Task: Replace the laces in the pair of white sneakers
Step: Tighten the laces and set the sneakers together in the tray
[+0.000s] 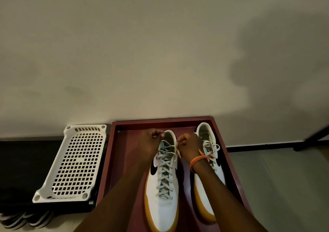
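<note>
Two white sneakers with tan soles and black side marks stand side by side in a dark red tray (231, 160), toes toward me. The left sneaker (162, 206) is laced with a pale grey lace (164, 176) crossing up its front. My left hand (150, 141) and my right hand (189, 147) are both curled above that shoe's collar, each pinching an end of its lace. An orange band circles my right wrist. My right forearm covers much of the right sneaker (207, 139), whose grey lace is tied.
A white perforated plastic basket (74, 164) lies upside down on a black surface left of the tray. Striped dark sandals (23, 221) sit at the bottom left. A pale wall rises behind; a black pole stands at the far right.
</note>
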